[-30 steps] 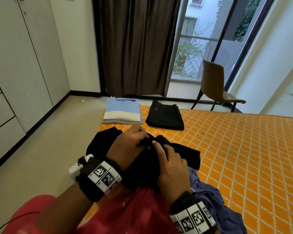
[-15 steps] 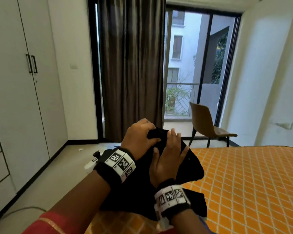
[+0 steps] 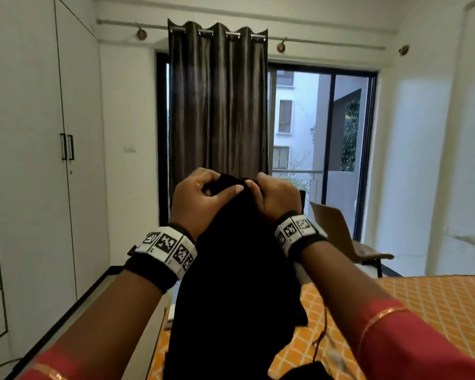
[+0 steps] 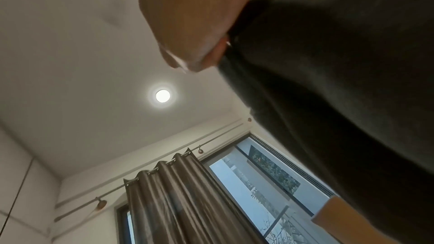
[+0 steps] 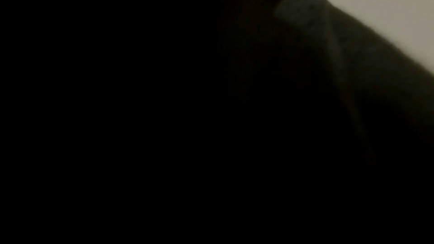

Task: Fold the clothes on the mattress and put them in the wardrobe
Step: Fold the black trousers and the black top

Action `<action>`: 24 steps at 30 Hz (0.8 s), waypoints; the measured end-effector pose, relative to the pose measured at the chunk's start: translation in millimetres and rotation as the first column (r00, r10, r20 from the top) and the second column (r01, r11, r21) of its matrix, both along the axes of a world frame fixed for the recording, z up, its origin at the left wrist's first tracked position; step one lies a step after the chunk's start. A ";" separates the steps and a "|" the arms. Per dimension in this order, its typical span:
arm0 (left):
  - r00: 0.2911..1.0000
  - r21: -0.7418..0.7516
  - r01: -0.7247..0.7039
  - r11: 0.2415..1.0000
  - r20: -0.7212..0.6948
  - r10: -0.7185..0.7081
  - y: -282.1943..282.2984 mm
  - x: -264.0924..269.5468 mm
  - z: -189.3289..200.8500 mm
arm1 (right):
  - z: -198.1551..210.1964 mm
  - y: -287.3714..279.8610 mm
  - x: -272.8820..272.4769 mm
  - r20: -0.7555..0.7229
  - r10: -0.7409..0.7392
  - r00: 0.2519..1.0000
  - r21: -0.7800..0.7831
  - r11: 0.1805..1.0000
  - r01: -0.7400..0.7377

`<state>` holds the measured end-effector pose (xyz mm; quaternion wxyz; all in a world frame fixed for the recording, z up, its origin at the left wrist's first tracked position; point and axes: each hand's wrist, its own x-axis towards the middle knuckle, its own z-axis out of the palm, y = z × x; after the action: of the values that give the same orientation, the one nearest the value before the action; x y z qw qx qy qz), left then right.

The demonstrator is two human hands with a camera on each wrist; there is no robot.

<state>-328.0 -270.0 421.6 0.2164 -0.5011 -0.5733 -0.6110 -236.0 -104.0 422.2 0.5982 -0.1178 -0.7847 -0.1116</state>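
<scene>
Both hands up at mid-frame, left hand (image 3: 200, 198) and right hand (image 3: 274, 197), each grip pinched tight on the black garment (image 3: 236, 283) hanging over the mattress (image 3: 422, 305) — shaking-out stage, I'd say; next, spread hands and lay flat.

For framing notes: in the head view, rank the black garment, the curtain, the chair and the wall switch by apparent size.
1. Black garment, though nearness to the camera inflates it, so first place over the curtain is unsure.
2. Curtain.
3. Chair, partly hidden.
4. Wall switch.
</scene>
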 end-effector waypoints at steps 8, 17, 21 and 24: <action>0.839 -0.076 0.500 0.863 0.291 -0.461 -18.9 -16.3 25.7 | 86.4 2.5 1.9 0.040 0.020 0.999 0.344 0.939 -0.033; 0.981 0.041 -0.087 0.995 -0.168 0.093 -10.6 -28.2 94.0 | 122.7 -4.1 1.0 0.059 -0.114 0.992 0.303 0.948 0.091; 0.977 0.132 0.214 0.968 -0.010 -0.214 -16.8 -21.0 96.4 | 169.1 -23.5 7.5 0.002 -0.112 0.994 0.336 0.936 0.105; 0.895 0.099 0.420 0.902 0.121 -0.430 -16.0 -31.5 68.0 | 189.6 -29.6 14.4 -0.014 -0.114 0.993 0.356 0.928 0.111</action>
<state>-359.5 -286.0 489.6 0.0545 -0.5621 -0.4420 -0.6970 -221.7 -133.5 611.8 0.5994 -0.0519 -0.7456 -0.2866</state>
